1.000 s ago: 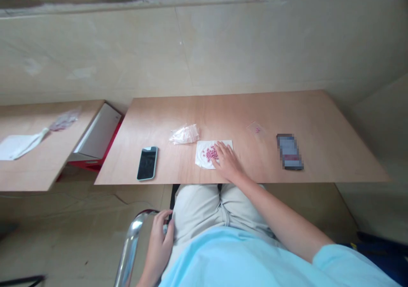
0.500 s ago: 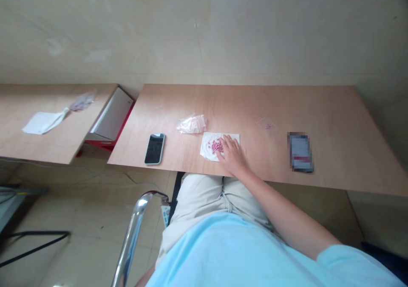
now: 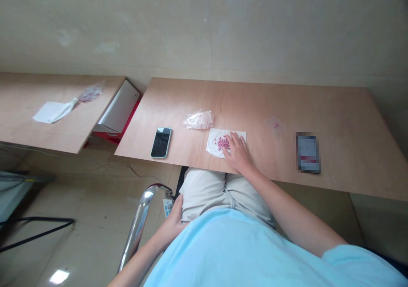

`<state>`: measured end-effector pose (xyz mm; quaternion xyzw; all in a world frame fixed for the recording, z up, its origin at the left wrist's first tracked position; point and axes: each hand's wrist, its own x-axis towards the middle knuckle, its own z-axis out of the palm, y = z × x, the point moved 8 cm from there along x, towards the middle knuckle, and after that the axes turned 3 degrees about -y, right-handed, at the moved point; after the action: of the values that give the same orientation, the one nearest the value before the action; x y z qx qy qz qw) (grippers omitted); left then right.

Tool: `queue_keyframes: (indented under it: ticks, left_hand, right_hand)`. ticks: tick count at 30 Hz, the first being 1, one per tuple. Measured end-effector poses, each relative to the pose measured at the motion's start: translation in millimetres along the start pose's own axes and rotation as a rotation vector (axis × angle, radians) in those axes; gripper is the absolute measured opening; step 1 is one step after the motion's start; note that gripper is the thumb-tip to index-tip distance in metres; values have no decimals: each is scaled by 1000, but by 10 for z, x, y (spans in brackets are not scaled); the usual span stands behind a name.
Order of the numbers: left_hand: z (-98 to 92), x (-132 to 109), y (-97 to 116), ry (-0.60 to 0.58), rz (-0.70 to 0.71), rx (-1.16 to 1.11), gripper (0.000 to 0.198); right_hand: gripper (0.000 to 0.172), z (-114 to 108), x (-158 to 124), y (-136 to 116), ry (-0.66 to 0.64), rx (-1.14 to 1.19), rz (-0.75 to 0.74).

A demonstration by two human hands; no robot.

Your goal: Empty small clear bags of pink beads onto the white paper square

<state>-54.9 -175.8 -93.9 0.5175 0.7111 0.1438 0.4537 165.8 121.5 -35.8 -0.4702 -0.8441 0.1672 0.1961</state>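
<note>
My right hand [image 3: 237,152] lies over the right part of a white paper sheet [image 3: 211,145], its fingers spread and stretched out at the edge of a heap of small pink beads [image 3: 223,142]. Down beside my left thigh is my left hand [image 3: 175,217], by the side of the chair; most of its fingers are hidden. A crumpled bundle of clear plastic bags [image 3: 199,119] rests behind the sheet, to the left. Off to the right, a small clear bag [image 3: 279,126] with a few pink beads in it lies flat on the table.
A phone [image 3: 161,142] lies left of the sheet on the wooden table [image 3: 248,100]. At the right is a pixelated dark item [image 3: 308,153]. A second table [image 3: 19,91] carries white cloth or paper [image 3: 51,112] and a plastic bag [image 3: 91,92]. A chrome armrest [image 3: 140,219] stands at my left.
My left hand has come up into view beside my thigh. The camera view has shifted slightly. My right hand stays over the beads and paper with little visible movement.
</note>
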Motion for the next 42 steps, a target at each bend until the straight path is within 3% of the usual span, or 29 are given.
queue_keyframes:
  ticks: [3, 6, 8, 10, 13, 16, 20, 23, 27, 30, 33, 36, 39, 42]
  left_hand:
    - [-102, -70, 129, -25, -31, 49, 115]
    - [-243, -298, 454, -59, 53, 136, 105]
    - [-299, -450, 718, -63, 125, 206, 83]
    - [-263, -509, 926, -86, 149, 254, 49]
    - [-131, -358, 1093, -81, 151, 311, 27]
    - [-87, -25, 1080, 8, 135, 358, 30]
    - [-219, 297, 1020, 129, 161, 351, 32]
    - [-352, 273, 988, 163, 140, 296, 29]
    - [-398, -55, 902, 83, 105, 286, 31]
    - [-349, -310, 784, -28, 51, 337, 60]
    - [-213, -326, 745, -161, -6, 399, 55]
    - [16, -54, 916, -244, 41, 496, 45]
    - [307, 291, 1237, -295, 229, 546, 45]
    - [497, 523, 1389, -362, 305, 604, 43]
  right_hand:
    - [54, -10, -2, -12, -4, -3, 0]
    - [55, -6, -3, -16, -7, -7, 2]
    - [55, -2, -5, -14, -8, -9, 4]
    - [55, -3, -8, -9, -6, -9, 6]
    - [56, -8, -12, -2, -5, 0, 6]
    - [56, -16, -14, -2, -2, 18, -2]
    - [56, -13, -16, 3, -2, 39, -5]
    - [55, -12, -19, 7, 1, 36, -3]
    - [56, -17, -24, 3, 4, 24, -4]
    - [56, -15, -21, 2, 9, 22, -4]
    - [55, -14, -7, 0, 20, 18, -7]
    - [54, -10, 10, -8, 31, 11, -5]
    - [53, -1, 13, -43, 35, 11, -1]
    - [53, -21, 21, -87, 37, 30, -7]
